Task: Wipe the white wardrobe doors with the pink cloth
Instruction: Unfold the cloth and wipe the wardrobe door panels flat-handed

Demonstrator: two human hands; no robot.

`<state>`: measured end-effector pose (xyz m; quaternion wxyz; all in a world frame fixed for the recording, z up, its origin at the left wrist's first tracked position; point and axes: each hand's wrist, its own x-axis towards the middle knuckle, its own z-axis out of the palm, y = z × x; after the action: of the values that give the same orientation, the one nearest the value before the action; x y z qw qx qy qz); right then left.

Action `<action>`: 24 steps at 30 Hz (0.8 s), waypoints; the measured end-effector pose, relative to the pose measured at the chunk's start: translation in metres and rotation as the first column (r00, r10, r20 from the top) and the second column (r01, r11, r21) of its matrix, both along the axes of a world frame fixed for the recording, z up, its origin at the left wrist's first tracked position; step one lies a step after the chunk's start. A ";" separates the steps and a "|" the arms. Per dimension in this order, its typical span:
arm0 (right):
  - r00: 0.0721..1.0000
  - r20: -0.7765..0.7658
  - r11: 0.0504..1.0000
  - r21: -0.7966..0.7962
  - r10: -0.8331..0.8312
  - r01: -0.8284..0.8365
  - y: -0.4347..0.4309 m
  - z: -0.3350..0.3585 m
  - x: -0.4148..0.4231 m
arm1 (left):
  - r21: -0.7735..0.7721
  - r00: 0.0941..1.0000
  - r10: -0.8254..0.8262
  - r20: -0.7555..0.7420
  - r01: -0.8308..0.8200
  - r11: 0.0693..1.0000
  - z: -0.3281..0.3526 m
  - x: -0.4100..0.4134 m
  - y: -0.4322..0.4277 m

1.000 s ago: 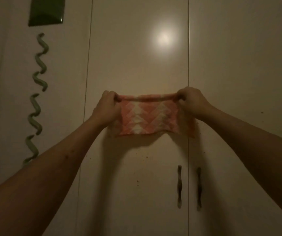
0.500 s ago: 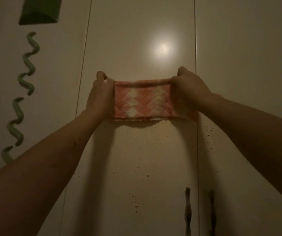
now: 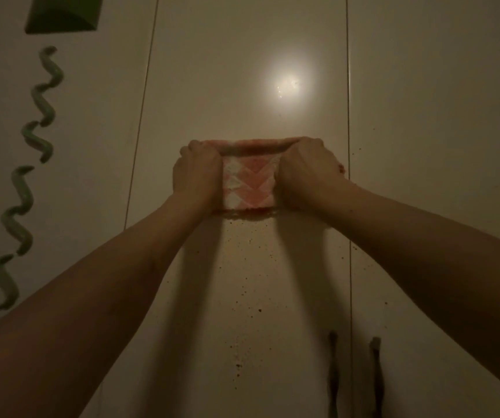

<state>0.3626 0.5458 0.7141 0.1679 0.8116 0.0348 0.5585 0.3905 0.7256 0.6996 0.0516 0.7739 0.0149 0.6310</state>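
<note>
White doors (image 3: 242, 40) fill the view. The cloth (image 3: 248, 182) lies flat against the middle door, just below a bright glare (image 3: 286, 86). Far left of the cloth a green wavy strip (image 3: 25, 188) runs downward, with a green block (image 3: 61, 13) above it. The left hand (image 3: 196, 173) has a closed grip on the cloth's left end, fingers curled over its top edge. The right hand (image 3: 306, 173) grips the right end likewise. Two dark handles (image 3: 332, 372) stand well below the cloth, and brown specks (image 3: 242, 276) dot the door under it.
</note>
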 end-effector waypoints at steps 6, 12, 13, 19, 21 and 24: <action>0.992 0.032 0.993 -0.003 0.121 -0.121 0.008 -0.019 0.019 | -0.005 0.976 -0.215 -0.035 0.215 0.977 -0.020 0.015 -0.007; 0.979 0.014 0.979 0.007 0.202 -0.202 -0.008 -0.026 0.033 | 0.128 0.977 -0.161 0.141 0.143 0.981 -0.025 0.015 0.002; 0.977 0.010 0.977 0.013 0.212 -0.212 -0.009 -0.027 0.037 | 0.134 0.973 -0.172 0.153 0.152 0.979 -0.026 0.015 0.002; 0.964 0.039 0.965 -0.002 0.262 -0.262 -0.010 -0.030 0.045 | 0.226 0.972 -0.125 0.197 0.079 0.971 -0.030 0.017 0.013; 0.958 0.065 0.960 -0.023 0.281 -0.280 -0.011 -0.029 0.043 | 0.303 0.972 -0.113 0.205 0.047 0.952 -0.033 0.016 0.014; 0.952 0.135 0.961 -0.077 0.275 -0.266 -0.013 -0.026 0.040 | 0.324 0.978 -0.130 0.163 0.071 0.944 -0.034 0.016 0.012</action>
<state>0.4027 0.5324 0.6877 0.1154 0.7513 0.1496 0.6324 0.4064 0.7379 0.6655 -0.0395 0.7110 -0.1307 0.6898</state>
